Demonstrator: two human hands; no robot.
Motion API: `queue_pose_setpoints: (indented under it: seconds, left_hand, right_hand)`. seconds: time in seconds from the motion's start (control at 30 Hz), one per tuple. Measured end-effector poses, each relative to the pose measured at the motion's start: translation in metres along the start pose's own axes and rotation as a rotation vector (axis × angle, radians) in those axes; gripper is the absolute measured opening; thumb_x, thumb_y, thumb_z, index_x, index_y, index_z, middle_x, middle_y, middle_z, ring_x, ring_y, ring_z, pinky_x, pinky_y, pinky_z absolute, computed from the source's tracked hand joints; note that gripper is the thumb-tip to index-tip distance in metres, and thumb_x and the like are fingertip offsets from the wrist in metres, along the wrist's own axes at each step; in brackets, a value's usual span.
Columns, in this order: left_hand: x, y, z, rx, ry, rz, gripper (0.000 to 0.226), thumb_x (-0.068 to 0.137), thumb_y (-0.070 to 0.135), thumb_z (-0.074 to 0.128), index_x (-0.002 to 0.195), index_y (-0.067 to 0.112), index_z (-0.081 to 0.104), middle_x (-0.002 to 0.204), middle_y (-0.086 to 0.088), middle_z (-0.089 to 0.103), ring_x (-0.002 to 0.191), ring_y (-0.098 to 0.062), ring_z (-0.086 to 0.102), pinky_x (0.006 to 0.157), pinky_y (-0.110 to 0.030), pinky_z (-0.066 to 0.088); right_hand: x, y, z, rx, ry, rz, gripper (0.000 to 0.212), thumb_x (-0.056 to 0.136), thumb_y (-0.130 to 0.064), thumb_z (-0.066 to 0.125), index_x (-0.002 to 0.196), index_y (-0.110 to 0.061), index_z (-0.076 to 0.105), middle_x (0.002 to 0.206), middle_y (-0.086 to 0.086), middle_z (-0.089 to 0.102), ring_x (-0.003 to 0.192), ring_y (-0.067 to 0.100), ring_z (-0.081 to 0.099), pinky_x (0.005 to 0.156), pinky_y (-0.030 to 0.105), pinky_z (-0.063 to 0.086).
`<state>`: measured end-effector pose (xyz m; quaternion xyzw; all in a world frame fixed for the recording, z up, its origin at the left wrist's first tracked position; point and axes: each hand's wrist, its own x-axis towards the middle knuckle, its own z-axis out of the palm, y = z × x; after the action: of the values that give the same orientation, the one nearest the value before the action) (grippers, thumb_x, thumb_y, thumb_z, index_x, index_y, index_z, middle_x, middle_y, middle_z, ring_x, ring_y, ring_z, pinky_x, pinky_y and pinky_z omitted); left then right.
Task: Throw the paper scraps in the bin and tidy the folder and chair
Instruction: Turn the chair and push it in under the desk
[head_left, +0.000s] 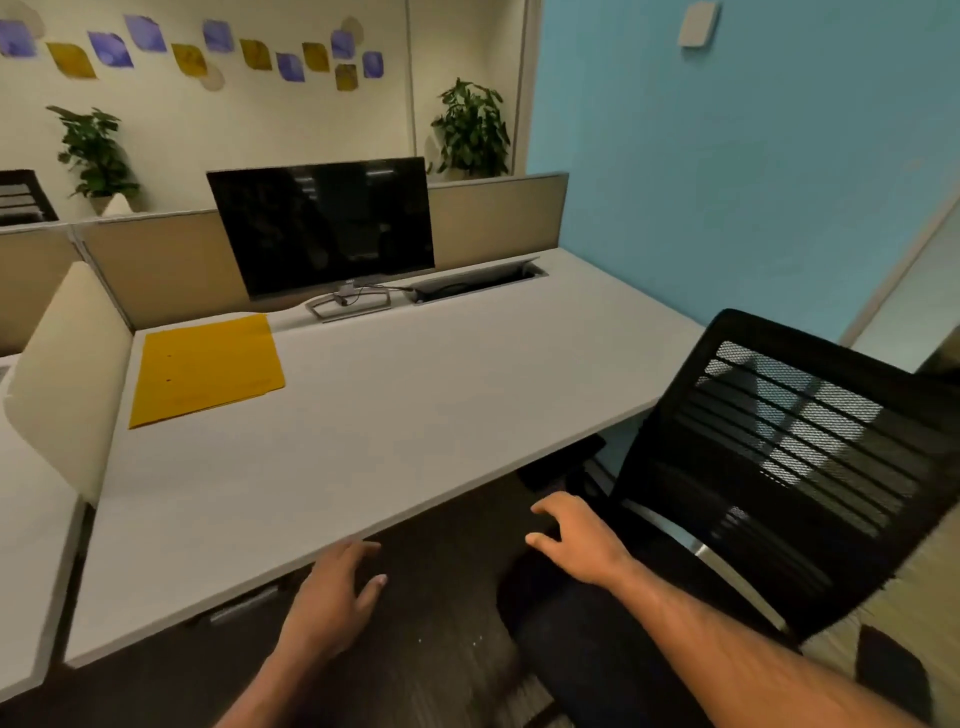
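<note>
Office desk seen from above, as we look down past two bare forearms. We see a long white desk (395, 415) running from lower left to upper right. On its far left corner lies a yellow folder (205, 369), flat and closed, close to a pale side divider (72, 374) and in front of a beige back partition (166, 260). To the right of the folder, at the back edge, stands a dark, switched-off monitor (324, 223) on a metal foot, with an open cable hatch (478, 283) just beside it.

A black mesh chair (795, 462) stands at the right end of the desk, turned at an angle, its backrest toward us and its seat partly under the desk edge.

We see the left hand (337, 592) hovering just below the near desk edge, fingers loosely spread, palm down, holding nothing. The right hand (576, 540) reaches forward to the chair, fingers curled and parted over what looks like the armrest or seat edge; we cannot tell whether it grips or merely rests there, since the dark surfaces blend together.

Below the hands is dark carpet (431, 649) with a few tiny pale specks on it. Behind the partition we see two potted plants (470, 130) and, on the cream wall, a row of purple and yellow paper shapes (187, 49). A blue wall (727, 182) rises on the right.
</note>
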<state>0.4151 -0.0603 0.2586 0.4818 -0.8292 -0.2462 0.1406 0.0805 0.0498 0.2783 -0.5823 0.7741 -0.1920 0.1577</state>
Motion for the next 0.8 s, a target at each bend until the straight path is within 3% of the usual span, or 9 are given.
queue_pose_setpoints:
  seconds: [0.17, 0.37, 0.53, 0.8]
  left_hand:
    - [-0.032, 0.085, 0.062, -0.022, -0.122, -0.002, 0.047, 0.087, 0.041, 0.064, 0.132, 0.034, 0.050, 0.137, 0.012, 0.050, 0.126, -0.006, 0.048, 0.107, -0.031, 0.045]
    - [-0.069, 0.174, 0.130, -0.030, -0.210, 0.131, 0.047, 0.089, 0.039, 0.062, 0.133, 0.025, 0.053, 0.132, 0.007, 0.053, 0.125, -0.010, 0.049, 0.106, -0.025, 0.039]
    - [-0.088, 0.220, 0.168, -0.060, -0.274, 0.179, 0.046, 0.087, 0.041, 0.063, 0.130, 0.029, 0.053, 0.130, 0.013, 0.052, 0.122, -0.006, 0.049, 0.104, -0.020, 0.038]
    - [-0.070, 0.269, 0.218, -0.025, -0.361, 0.264, 0.050, 0.083, 0.045, 0.065, 0.130, 0.032, 0.053, 0.131, 0.013, 0.052, 0.124, -0.006, 0.050, 0.105, -0.022, 0.038]
  right_hand:
    - [-0.071, 0.073, -0.037, -0.003, 0.046, 0.070, 0.049, 0.085, -0.050, 0.062, 0.127, -0.026, 0.056, 0.127, -0.010, 0.056, 0.121, 0.007, 0.049, 0.102, 0.027, 0.043]
    - [-0.157, 0.153, -0.079, -0.029, 0.070, 0.172, 0.046, 0.083, -0.051, 0.062, 0.123, -0.027, 0.058, 0.125, -0.013, 0.057, 0.121, 0.005, 0.048, 0.104, 0.025, 0.040]
    - [-0.201, 0.201, -0.118, -0.045, 0.123, 0.263, 0.046, 0.082, -0.052, 0.062, 0.122, -0.028, 0.058, 0.121, -0.014, 0.057, 0.118, 0.006, 0.050, 0.100, 0.021, 0.038]
    - [-0.213, 0.248, -0.189, -0.113, 0.252, 0.338, 0.044, 0.083, -0.038, 0.069, 0.120, -0.013, 0.063, 0.120, 0.003, 0.063, 0.117, 0.020, 0.055, 0.102, 0.030, 0.037]
